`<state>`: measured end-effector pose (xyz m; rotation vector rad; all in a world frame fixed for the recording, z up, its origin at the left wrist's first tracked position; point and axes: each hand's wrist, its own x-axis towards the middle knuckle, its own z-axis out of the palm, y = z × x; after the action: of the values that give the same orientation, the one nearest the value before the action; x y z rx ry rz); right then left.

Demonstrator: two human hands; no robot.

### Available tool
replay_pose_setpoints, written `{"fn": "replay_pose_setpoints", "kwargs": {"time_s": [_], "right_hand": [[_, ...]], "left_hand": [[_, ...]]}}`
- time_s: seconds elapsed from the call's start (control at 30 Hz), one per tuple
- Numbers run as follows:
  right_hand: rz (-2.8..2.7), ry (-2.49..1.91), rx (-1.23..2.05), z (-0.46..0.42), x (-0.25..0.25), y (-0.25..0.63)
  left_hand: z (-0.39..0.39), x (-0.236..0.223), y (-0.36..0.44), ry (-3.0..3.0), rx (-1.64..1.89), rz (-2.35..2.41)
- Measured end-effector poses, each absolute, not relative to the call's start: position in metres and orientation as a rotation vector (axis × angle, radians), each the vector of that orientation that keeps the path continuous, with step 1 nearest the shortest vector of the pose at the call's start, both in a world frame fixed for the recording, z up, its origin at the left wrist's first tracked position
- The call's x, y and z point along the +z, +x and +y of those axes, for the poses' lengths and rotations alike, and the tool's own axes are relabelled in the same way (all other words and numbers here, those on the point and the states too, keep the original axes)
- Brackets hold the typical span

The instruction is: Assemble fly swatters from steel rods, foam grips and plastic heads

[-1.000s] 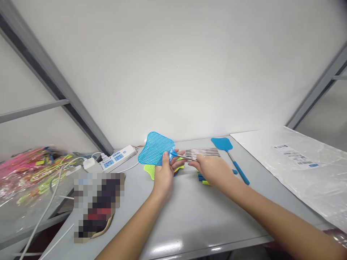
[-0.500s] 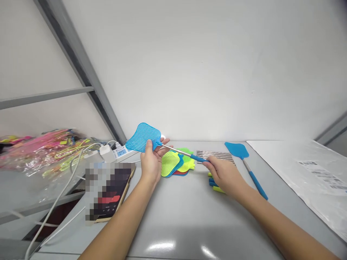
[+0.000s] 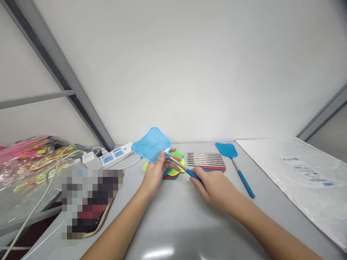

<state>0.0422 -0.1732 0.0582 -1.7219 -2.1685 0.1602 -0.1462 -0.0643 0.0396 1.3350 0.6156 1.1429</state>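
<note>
My left hand (image 3: 156, 173) pinches the neck of a light blue mesh fly swatter head (image 3: 151, 144), held up over the grey table (image 3: 189, 216). A thin metal rod (image 3: 177, 164) runs from that head down to a blue grip, and my right hand (image 3: 214, 187) is closed round that grip. Under my hands lies a small pile of green, blue and red swatter heads (image 3: 173, 172). Just behind my right hand is a row of several bare metal rods (image 3: 206, 159) with coloured grips.
An assembled blue fly swatter (image 3: 235, 162) lies to the right. A white plastic bag (image 3: 303, 177) with a label covers the right side. At the left are a white power strip (image 3: 111, 157), cables, a phone (image 3: 89, 206) and a bag of coloured swatters (image 3: 29, 162).
The swatter head has tilted up and its handle end has dropped toward the table; my right hand has slid closer to my left along the handle. The camera view has shifted slightly.
</note>
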Motion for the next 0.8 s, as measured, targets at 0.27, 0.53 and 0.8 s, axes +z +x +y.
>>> {"fn": "replay_pose_setpoints", "kwargs": {"time_s": [0.27, 0.53, 0.8], "right_hand": [[-1.238, -2.486, 0.01, -0.215, 0.033, 0.14], [-1.093, -2.72, 0.116, -0.206, 0.013, 0.177], [-1.202, -2.594, 0.287, -0.209, 0.017, 0.192]], "left_hand": [[-0.072, 0.039, -0.151, 1.847, 1.035, 0.824], [-0.07, 0.031, -0.153, 2.242, 0.916, 0.955], [-0.065, 0.028, -0.155, 2.262, 0.966, 1.012]]}}
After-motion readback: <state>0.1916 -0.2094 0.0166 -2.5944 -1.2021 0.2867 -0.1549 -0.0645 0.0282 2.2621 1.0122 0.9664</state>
